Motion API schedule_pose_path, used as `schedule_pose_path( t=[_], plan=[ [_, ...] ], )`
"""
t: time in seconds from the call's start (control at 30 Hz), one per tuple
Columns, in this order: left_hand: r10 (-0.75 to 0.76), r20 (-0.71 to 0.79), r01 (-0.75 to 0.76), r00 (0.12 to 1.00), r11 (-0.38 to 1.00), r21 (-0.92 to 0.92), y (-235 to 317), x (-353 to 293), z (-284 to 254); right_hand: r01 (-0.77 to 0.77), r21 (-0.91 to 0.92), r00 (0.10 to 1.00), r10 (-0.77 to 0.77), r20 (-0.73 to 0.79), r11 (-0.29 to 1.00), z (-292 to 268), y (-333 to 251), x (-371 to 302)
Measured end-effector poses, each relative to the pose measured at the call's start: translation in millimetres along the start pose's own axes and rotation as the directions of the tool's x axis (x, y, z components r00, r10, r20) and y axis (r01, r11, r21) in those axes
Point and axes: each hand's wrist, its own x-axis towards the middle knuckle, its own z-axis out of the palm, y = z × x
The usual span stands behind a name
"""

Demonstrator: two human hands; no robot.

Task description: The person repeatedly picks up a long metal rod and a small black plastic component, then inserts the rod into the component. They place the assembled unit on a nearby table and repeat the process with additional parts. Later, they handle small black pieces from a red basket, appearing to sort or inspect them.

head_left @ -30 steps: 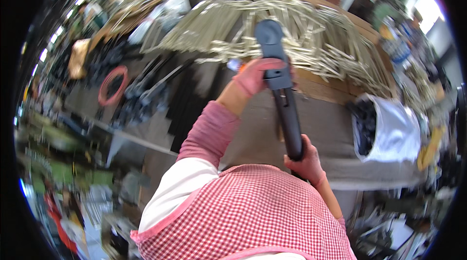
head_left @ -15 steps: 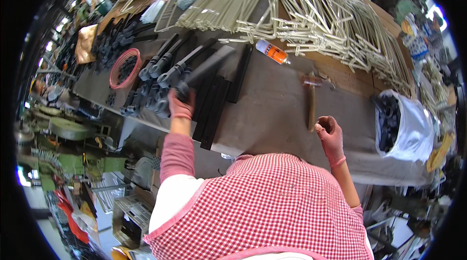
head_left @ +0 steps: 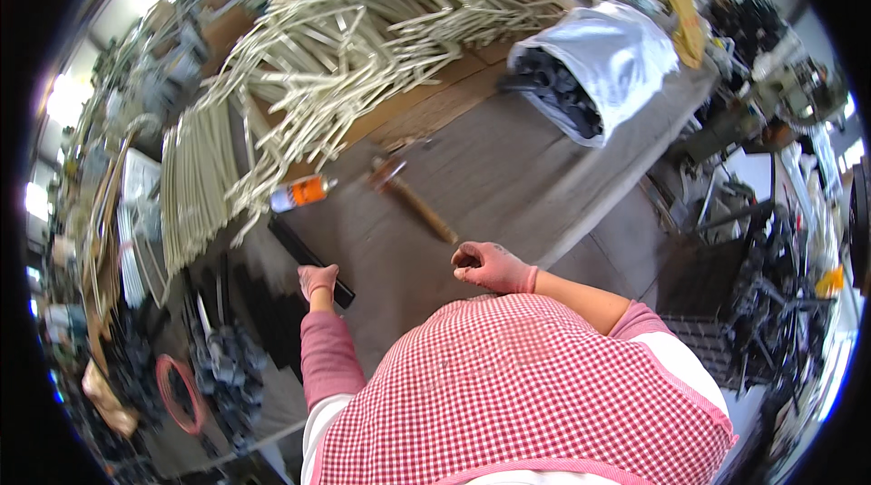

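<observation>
My left hand [head_left: 318, 280], in a pink glove, is closed on the near part of a long black bar [head_left: 296, 244] lying on the table. My right hand [head_left: 496, 268], gloved the same way, is curled in front of my apron, its fingertips near the thumb. Whether anything small is inside that curl is hidden. Just beyond its fingers is the handle end of a hammer [head_left: 419, 206] that lies on the table. An orange and white tube [head_left: 303, 194] lies past the black bar.
Many pale bent rods [head_left: 354, 58] pile up along the far side. A white sack [head_left: 626, 58] of black parts sits at the far right. Left of my left arm are more black bars [head_left: 270, 313], grey-black fittings [head_left: 222, 358] and a pink ring [head_left: 180, 394].
The view has swung to the right. My left hand has left the dark, long-stemmed piece and now grips a black bar. My right hand stays curled near the hammer handle.
</observation>
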Motion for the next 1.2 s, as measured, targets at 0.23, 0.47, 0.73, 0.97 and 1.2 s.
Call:
schedule_pose_path(
  t=[0.23,0.47,0.73,0.97,1.2],
  plan=[
    [0.581,0.531,0.183,0.617,0.550,-0.815,128.0,-169.3,15.4,0.124,0.307,0.925,0.002,-0.380,0.944,-43.4,20.1,5.7],
    [0.838,0.533,-0.828,-0.116,0.215,-0.518,385.4,-194.9,50.0,0.366,0.675,0.744,0.235,-0.626,0.640,-161.4,73.1,-25.9],
    [0.688,0.486,-0.693,0.539,0.690,-0.208,668.3,-153.5,241.4,0.185,0.731,0.749,0.388,-0.538,0.657,-172.2,119.7,-64.7],
    [0.577,0.814,0.906,-0.064,0.376,-0.195,506.4,-146.1,205.8,0.155,0.894,0.880,0.354,-0.318,0.420,-175.1,126.2,-55.0],
    [0.858,0.417,0.628,0.301,0.151,-0.764,341.8,-143.0,4.4,0.118,0.700,0.980,0.033,-0.199,0.704,-162.4,55.1,-14.7]
  ],
)
